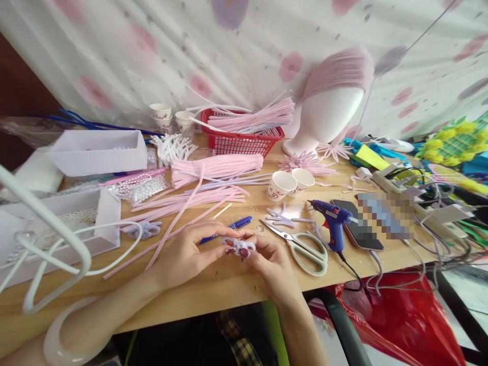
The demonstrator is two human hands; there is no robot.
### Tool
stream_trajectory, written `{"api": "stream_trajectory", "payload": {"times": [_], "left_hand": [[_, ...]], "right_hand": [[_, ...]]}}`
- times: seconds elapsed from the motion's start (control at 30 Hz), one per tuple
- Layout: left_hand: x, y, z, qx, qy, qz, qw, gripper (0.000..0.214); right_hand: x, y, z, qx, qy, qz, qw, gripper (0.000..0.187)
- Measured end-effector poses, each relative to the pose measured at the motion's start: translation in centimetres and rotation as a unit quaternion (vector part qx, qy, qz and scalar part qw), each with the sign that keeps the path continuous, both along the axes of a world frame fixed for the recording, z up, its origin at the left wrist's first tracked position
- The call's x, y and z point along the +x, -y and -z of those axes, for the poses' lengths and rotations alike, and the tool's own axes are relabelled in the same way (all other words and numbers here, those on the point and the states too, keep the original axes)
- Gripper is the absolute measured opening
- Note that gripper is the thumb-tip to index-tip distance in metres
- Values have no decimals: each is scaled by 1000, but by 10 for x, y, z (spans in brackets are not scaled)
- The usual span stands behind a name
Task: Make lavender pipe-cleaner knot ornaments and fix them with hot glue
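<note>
I pinched a small pale bow (239, 246) of fuzzy stem between both hands, my left hand (186, 254) closed on its near side with thumb and forefinger, my right hand (272, 262) closed on the other side, nails meeting over the loops. I held it just above the table (213, 292), close to my body, I think so both wrists could rest on the wood and steady such a small thing. A pen (233, 226) lay just behind my left fingers. Scissors (305, 245) sat just right of my right hand, handles toward me, and the glue gun (333, 223) stood beyond them beside a phone (360, 235), its cord dropping over the edge. Both seemed parked on my right for an easy reach. Pink stems (215, 168) fanned out behind my hands, more of them piled in a red basket (244, 143) at the back. Two cups (290, 183) lay tipped near the middle. A foam head (324, 119) in a pink stem cap stood behind them. White trays (97, 152) with beads sat at my left, well apart from the bow.
</note>
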State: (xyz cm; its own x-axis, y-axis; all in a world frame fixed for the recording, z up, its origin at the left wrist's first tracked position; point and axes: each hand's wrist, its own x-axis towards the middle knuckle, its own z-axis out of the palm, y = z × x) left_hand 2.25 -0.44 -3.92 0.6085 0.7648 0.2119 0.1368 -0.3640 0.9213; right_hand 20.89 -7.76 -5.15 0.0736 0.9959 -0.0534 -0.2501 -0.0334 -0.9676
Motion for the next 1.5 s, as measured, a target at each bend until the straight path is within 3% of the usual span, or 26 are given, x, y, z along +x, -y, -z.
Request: {"api": "stream_trajectory", "payload": {"times": [0.17, 0.37, 0.57, 0.7, 1.03, 1.13, 1.3, 1.5], "left_hand": [[1, -1, 2, -176, 35, -27, 983, 24], [3, -5, 7, -359, 167, 29, 918, 26], [10, -3, 10, -453, 269, 89, 845, 25], [11, -3, 11, -458, 309, 114, 826, 21], [8, -4, 12, -450, 318, 98, 828, 22], [10, -3, 9, -433, 289, 58, 852, 24], [10, 1, 4, -377, 172, 46, 909, 27], [8, -2, 3, -330, 114, 17, 937, 11]], "right_hand": [[3, 0, 4, -5, -42, -6, 999, 23], [1, -3, 6, -21, -134, -3, 991, 21], [-3, -5, 5, -29, -172, 0, 985, 22], [-4, -5, 5, -21, -184, -12, 983, 17], [-6, -9, 1, -4, -169, -24, 985, 16], [-5, -8, 2, 4, -156, -25, 987, 15], [0, -7, 2, 24, -75, -22, 997, 13], [5, -8, 1, 22, 7, -21, 1000, 13]]}}
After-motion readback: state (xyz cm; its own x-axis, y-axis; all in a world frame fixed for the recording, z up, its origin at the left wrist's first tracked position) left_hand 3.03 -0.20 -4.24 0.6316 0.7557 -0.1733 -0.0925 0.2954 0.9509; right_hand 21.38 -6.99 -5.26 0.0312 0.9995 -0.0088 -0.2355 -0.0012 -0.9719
